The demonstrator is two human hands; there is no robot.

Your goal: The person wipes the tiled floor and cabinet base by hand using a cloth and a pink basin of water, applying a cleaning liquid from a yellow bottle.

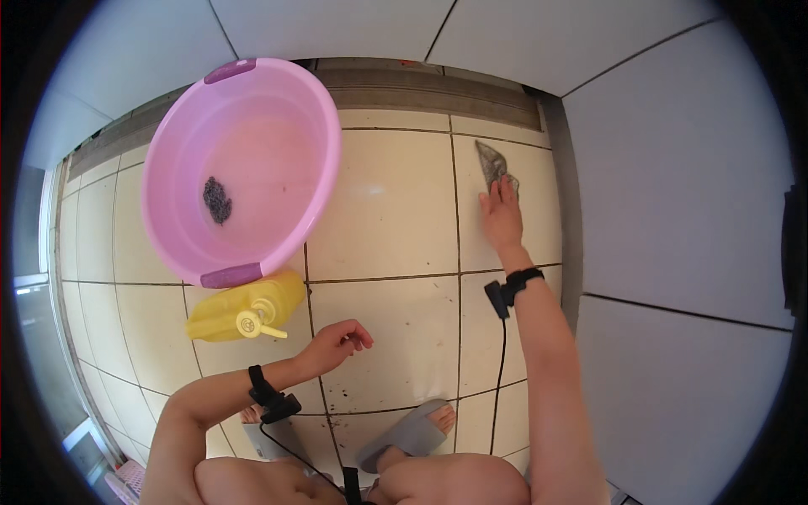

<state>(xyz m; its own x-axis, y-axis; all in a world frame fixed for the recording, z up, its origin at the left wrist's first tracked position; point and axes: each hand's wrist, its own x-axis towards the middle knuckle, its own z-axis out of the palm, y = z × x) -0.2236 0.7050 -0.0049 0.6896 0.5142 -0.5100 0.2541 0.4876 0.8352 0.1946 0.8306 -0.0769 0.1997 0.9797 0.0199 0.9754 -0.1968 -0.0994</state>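
On the tiled floor at the right lies a wet-looking dark grey cloth (491, 160), bunched to a point at its far end. My right hand (503, 211) reaches far forward and holds the cloth down against the tiles, its fingers covering the near part. My left hand (334, 347) hangs lower and to the left, fingers loosely curled, with nothing seen in it. Close to it stands a yellow plastic pump bottle (278, 293). Beyond the bottle is a large pink plastic basin (328, 164) with purple handles. Inside the basin sits a dark grey scouring pad (218, 200).
Pale cabinet panels (669, 208) close off the right and the far side, above a grey-brown base strip (416, 88). Dark crumbs (338, 394) dot the tiles near my slippers (410, 435). A cable (500, 379) trails from my right wrist strap. Part of a pink basket (129, 480) shows lower left.
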